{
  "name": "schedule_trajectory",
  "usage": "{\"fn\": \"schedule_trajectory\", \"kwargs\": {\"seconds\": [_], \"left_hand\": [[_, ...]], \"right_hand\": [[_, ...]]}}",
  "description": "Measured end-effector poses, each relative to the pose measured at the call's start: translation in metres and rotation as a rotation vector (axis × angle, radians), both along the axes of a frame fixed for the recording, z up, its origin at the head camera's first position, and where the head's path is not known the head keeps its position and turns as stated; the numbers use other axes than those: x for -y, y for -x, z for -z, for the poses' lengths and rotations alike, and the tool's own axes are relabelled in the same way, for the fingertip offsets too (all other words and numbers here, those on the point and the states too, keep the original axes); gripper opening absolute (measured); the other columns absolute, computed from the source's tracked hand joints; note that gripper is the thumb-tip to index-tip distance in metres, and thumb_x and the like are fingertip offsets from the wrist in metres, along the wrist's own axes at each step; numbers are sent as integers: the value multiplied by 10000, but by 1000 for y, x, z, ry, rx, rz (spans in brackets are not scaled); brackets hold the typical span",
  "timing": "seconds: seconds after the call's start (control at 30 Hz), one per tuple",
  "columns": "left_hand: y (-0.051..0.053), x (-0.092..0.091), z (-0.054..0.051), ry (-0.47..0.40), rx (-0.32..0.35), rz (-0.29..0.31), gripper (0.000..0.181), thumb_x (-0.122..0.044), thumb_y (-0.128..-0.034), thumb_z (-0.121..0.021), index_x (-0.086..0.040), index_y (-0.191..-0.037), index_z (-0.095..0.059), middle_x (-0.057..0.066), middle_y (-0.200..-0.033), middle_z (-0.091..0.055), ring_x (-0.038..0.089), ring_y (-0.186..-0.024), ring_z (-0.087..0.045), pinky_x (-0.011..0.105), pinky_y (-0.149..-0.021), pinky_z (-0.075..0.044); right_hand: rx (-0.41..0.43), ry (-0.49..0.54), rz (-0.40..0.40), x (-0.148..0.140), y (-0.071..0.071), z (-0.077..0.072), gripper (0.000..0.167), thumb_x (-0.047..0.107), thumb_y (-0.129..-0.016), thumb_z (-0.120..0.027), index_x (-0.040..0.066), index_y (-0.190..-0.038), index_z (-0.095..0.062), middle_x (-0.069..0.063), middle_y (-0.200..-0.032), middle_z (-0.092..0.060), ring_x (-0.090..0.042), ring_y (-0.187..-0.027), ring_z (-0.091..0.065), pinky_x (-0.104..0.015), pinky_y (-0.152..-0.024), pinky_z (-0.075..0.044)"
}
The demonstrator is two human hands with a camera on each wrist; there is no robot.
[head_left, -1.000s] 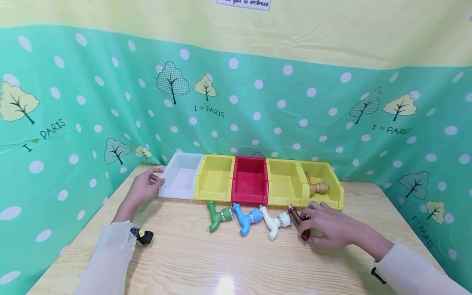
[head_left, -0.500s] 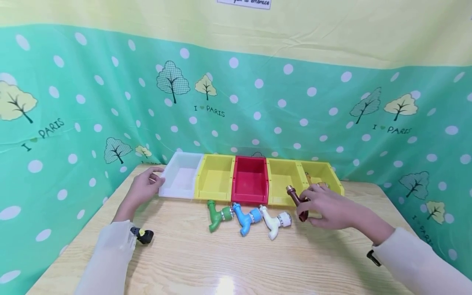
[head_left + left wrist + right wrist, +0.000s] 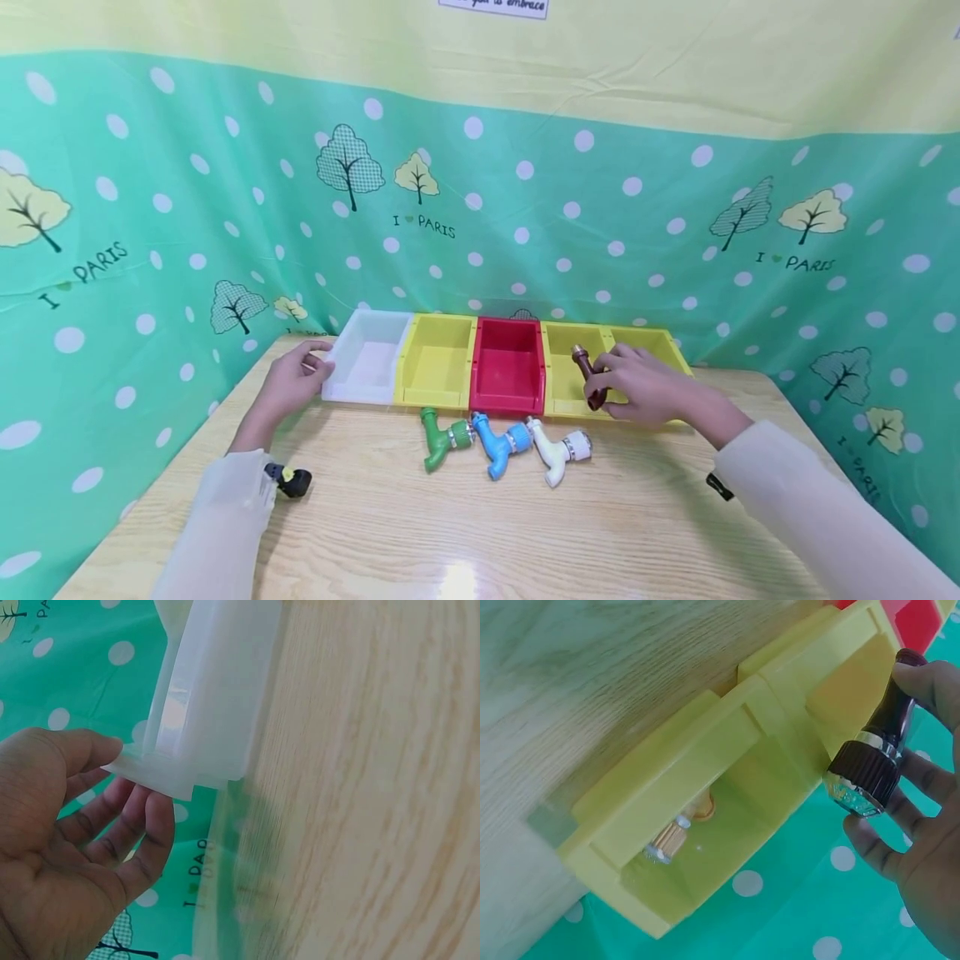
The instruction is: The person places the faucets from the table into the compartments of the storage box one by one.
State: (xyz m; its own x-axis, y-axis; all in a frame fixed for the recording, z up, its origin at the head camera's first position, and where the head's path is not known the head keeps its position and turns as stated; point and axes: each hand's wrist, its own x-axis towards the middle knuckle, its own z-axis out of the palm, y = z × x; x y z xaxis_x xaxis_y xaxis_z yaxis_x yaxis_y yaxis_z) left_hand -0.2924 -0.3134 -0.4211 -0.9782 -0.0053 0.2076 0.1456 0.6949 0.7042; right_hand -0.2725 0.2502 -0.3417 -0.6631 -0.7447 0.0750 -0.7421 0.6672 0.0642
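Note:
My right hand (image 3: 637, 385) holds a dark brown tap (image 3: 588, 377) by its body, over the yellow bin (image 3: 561, 350) just right of the red one. In the right wrist view the tap's ribbed knob (image 3: 866, 769) faces the camera. An orange-brown tap (image 3: 671, 836) lies in the rightmost yellow bin (image 3: 615, 832); in the head view my hand hides it. At the far left, my left hand (image 3: 291, 383) pinches the rim of the white translucent bin (image 3: 217, 697) between thumb and fingers. A green tap (image 3: 442, 437), a blue tap (image 3: 501, 443) and a white tap (image 3: 558, 450) lie before the bins.
Between the white bin and the red bin (image 3: 508, 367) stands another yellow bin (image 3: 437, 358). All the bins form one row near the back of the wooden table (image 3: 390, 533). A green dotted cloth (image 3: 525, 217) hangs behind and at both sides.
My right hand has lifted the dark brown tap off the table and carried it up, back and slightly left, over the bin. The left hand stays in place.

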Motion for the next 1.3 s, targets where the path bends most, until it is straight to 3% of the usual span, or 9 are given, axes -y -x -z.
{"fn": "schedule_trajectory", "kwargs": {"seconds": [0.43,0.73,1.0,1.3], "left_hand": [[1,1,0,-5,-5,2,405,-237,-1065,-566,-39,-1417,-527,197,-1085,-631,328,-967,-631,331,-701,-589],[1,1,0,-10,5,3,411,-231,-1066,-562,-29,-1421,-517,193,-1074,-626,325,-966,-631,329,-702,-601],[1,1,0,-3,-10,6,412,-235,-1062,-577,-24,-1411,-524,190,-1061,-632,319,-945,-639,325,-693,-593],[0,0,0,-16,1,2,417,-244,-1061,-582,-28,-1414,-525,198,-1088,-631,319,-968,-629,334,-712,-598]], "right_hand": [[20,-5,52,19,30,6,217,241,-892,-802,291,-1097,-749,-6,-1096,-632,-269,-1017,-489,-455,-840,-420],[49,-15,99,30,41,12,227,219,-907,-782,280,-1121,-743,-16,-1094,-624,-258,-1007,-470,-407,-798,-392],[77,-46,132,35,53,24,237,227,-929,-766,289,-1156,-736,-39,-1184,-637,-278,-1073,-484,-494,-894,-454],[97,-54,137,42,59,34,194,249,-935,-772,271,-1127,-748,-69,-1191,-653,-286,-1060,-479,-523,-919,-456]]}}
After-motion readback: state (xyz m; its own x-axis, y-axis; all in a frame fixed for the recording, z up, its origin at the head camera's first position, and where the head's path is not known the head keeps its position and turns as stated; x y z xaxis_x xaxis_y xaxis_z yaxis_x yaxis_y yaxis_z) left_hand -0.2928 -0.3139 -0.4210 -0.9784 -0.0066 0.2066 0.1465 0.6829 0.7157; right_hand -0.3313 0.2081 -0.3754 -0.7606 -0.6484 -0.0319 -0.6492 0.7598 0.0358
